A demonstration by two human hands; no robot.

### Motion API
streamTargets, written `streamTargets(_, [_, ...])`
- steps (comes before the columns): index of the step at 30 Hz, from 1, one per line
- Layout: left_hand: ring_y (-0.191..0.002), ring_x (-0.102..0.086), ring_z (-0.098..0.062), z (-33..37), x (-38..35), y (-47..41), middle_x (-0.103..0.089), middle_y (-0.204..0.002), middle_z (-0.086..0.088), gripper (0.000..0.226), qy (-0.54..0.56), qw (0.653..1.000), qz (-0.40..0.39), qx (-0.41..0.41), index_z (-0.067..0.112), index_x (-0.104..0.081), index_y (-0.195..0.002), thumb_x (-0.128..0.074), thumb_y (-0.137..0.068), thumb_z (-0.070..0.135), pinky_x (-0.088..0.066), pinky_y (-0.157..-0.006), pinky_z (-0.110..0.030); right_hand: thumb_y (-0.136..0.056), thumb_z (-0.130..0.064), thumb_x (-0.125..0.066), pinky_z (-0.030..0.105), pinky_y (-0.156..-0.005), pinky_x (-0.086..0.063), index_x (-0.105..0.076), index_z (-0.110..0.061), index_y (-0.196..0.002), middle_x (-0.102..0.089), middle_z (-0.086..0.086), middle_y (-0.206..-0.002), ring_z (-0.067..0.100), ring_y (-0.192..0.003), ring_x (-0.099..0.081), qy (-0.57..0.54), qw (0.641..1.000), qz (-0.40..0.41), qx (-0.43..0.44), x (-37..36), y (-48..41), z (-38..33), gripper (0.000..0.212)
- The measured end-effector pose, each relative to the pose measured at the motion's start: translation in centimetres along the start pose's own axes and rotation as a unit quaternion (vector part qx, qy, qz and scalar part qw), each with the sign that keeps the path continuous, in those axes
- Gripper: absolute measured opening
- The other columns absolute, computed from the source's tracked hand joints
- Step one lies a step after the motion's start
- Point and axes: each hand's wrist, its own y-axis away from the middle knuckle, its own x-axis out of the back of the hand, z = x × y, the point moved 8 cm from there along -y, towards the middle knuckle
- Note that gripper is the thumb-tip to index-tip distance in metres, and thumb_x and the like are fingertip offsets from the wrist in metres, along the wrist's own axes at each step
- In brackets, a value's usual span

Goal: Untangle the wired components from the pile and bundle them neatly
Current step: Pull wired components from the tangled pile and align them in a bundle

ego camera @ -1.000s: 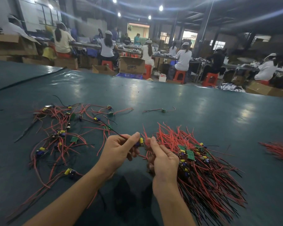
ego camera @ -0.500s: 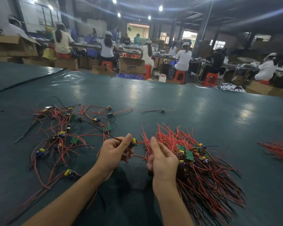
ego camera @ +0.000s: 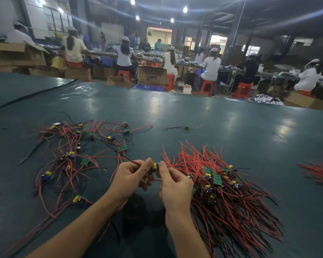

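Roughly midway: left hand [ego camera: 128, 180] and right hand [ego camera: 175, 185] pinch one yellow-capped red-wired component [ego camera: 154, 166] between them, thick aligned red-and-black wire bundle [ego camera: 231, 198] just right, loose tangled pile of red-wired green boards [ego camera: 71, 155] left, yet unsorted.

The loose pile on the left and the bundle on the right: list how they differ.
The loose pile sprawls thin, wires looping every way; the bundle is dense, wires running roughly parallel. The loose pile's boards lie scattered; the bundle's cluster together. Both hold red and black wires on small green boards.
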Motion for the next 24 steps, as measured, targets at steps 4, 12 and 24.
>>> streamTargets(4, [-0.049, -0.056, -0.015, 0.1, 0.0, -0.2, -0.064, -0.058, -0.009, 0.035, -0.003, 1.000, -0.009, 0.005, 0.015, -0.075, -0.066, -0.064, -0.074, 0.047, -0.046, -0.046, -0.022, -0.091, -0.029, -0.068, 0.027, -0.054, -0.034, -0.074, -0.018, -0.061, -0.045, -0.010, -0.047, 0.011, -0.052, -0.037, -0.016, 1.000, 0.018, -0.003, 0.1, -0.2, 0.2, 0.033])
streamTargets(12, [-0.044, -0.052, -0.015, -0.4, 1.1, -0.7, -0.063, -0.056, -0.012, 0.036, 0.030, 0.999, 0.027, 0.035, 0.008, -0.075, -0.064, -0.064, -0.074, 0.041, -0.043, -0.041, -0.021, -0.090, -0.019, -0.069, 0.019, -0.036, -0.020, -0.074, -0.018, -0.055, -0.049, 0.000, -0.047, 0.005, -0.036, -0.027, -0.172, 0.976, 0.130, -0.037, 3.2, -1.3, -0.2, 0.036])
streamTargets(24, [-0.048, -0.058, -0.017, 0.2, 0.5, -0.8, -0.068, -0.064, -0.013, 0.034, 0.084, 0.995, 0.035, 0.041, 0.013, -0.077, -0.067, -0.065, -0.073, 0.044, -0.047, -0.043, -0.023, -0.093, -0.027, -0.066, 0.029, -0.052, -0.040, -0.070, -0.020, -0.063, -0.056, -0.002, -0.061, 0.014, -0.053, -0.045, -0.034, 0.993, 0.060, 0.094, 0.8, -0.2, -2.2, 0.031])
